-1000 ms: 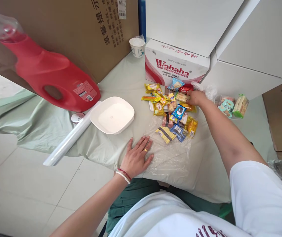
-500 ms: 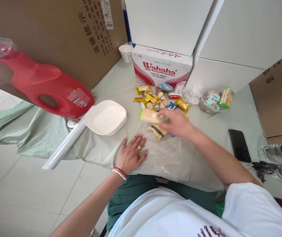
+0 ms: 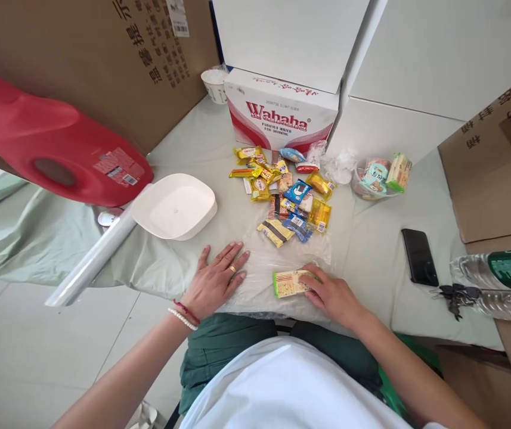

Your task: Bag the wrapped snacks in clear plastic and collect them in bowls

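My right hand (image 3: 329, 293) grips the right end of a packet of crackers (image 3: 290, 283) with a green edge, low over the clear plastic sheet (image 3: 255, 292) near the table's front edge. Flat on the table to the left lies my left hand (image 3: 217, 275), fingers spread, holding nothing. Beyond both hands is a loose pile of small wrapped snacks, among them a yellow packet with a dark band (image 3: 275, 232), a dark blue packet (image 3: 298, 227) and a bright blue packet (image 3: 298, 191). A white bowl (image 3: 175, 229) stands beyond my left hand, with nothing visible in it.
On the left are a red jug (image 3: 71, 149) and a roll of plastic film (image 3: 96, 256). A Wahaba-type water carton (image 3: 282, 113) stands at the back. To the right are a clear tub of snacks (image 3: 365, 189), a phone (image 3: 420, 257), keys (image 3: 456, 298) and water bottles (image 3: 483, 268).
My right hand has brought the cracker packet from over the snack pile down toward the table's front edge. My left hand stays flat on the table. The view has shifted slightly.
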`<state>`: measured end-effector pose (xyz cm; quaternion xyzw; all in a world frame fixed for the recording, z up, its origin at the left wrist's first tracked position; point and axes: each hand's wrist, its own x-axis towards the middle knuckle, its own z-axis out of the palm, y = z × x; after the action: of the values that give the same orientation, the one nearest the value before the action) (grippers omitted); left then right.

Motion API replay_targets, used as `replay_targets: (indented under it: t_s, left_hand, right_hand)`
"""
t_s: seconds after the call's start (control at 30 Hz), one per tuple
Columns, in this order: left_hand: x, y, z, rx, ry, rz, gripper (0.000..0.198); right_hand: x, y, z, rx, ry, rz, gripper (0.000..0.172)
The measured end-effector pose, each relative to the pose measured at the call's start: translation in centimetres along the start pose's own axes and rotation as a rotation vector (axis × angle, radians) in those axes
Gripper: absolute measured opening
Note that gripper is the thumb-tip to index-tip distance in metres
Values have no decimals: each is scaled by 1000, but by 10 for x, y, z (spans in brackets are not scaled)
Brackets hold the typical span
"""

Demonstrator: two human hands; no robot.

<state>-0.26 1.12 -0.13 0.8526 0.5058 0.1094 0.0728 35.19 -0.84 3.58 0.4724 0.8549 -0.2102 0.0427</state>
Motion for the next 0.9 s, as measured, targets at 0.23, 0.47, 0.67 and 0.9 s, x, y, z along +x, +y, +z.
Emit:
replay_targets:
  t_s: [0.23, 0.47, 0.67, 0.9]
  left_hand:
    - [-11, 9, 1, 39, 26, -43, 58]
    - [-17, 11, -2, -73, 34, -108, 51]
    - [3, 6, -7, -78, 49, -110, 42]
    - [8, 2, -1, -34, 92, -8, 40]
  right_hand:
    - [0, 8, -20, 161, -45, -77, 39]
    - [72, 38, -85, 439, 318, -165, 25]
    - [172, 5, -97, 185, 295, -303, 33]
    - [230, 24, -111, -167, 173, -189, 51]
